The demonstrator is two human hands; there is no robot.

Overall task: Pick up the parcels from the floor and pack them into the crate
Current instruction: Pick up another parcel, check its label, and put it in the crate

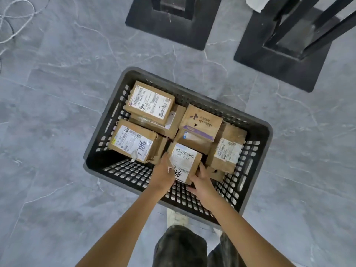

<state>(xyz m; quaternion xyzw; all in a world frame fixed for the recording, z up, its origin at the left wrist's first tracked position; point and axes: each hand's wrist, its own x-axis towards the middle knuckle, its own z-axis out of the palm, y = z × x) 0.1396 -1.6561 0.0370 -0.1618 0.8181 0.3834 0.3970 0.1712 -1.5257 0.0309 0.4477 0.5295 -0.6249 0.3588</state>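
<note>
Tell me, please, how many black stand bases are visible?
2: one base beyond the crate, top centre; the other base at upper right. More may lie out of frame.

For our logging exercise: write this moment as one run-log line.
stage: packing | left hand: grips parcel, left side | right hand: grips its right side | crate: other parcels already inside

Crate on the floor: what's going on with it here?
A person stands over the black crate and holds a small labelled parcel with both hands. The left hand grips its left edge and the right hand grips its near right corner. This parcel is inside the crate, toward the near wall. Several other cardboard parcels are already packed along the far side, some stacked. No parcel shows on the grey floor in view.
</note>
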